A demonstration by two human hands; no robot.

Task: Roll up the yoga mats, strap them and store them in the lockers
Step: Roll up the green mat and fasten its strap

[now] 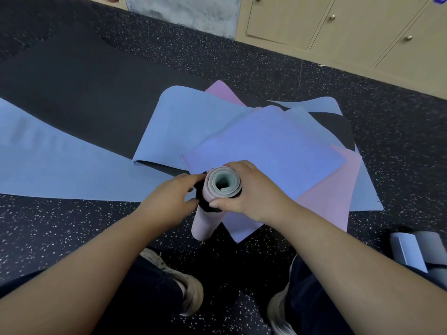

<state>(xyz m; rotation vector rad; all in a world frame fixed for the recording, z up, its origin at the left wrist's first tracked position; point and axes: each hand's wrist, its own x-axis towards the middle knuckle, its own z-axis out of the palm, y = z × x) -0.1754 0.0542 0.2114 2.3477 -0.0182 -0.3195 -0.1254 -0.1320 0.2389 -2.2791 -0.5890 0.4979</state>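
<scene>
Both hands meet at the upper end of a rolled pale-pink foam yoga mat [205, 221], which stands tilted on the dark speckled rubber floor [399, 131] just beyond the person's feet. The right hand [244, 189] is wrapped round the top of the roll, thumb pressed to its near side, fingers curled over the far side. The left hand [169, 199] pinches a black fabric strap [205, 206] that circles the roll just under its open end, where the spiral of pink and grey-green layers shows.

Behind the roll, several flat mats lie fanned over one another on the floor: a violet-blue rectangular mat [266, 151] on top, a light-blue mat with a dark underside [183, 126] to its left, a pink flat mat [333, 197] poking out at the right and again at the far side, and a black mat [72, 93] stretching away to the far left. A long light-blue mat [48, 165] runs across the left of the scene.

At the near right edge lies a rolled blue-grey mat [420, 252], apart from the one in hand. Along the far right wall stand beige wooden lockers with round metal knobs [362, 32], their doors closed. A grey concrete wall panel [181, 10] sits left of the lockers. The person's worn light-coloured sneakers [191, 288] and dark trousers [145, 286] fill the near foreground.
</scene>
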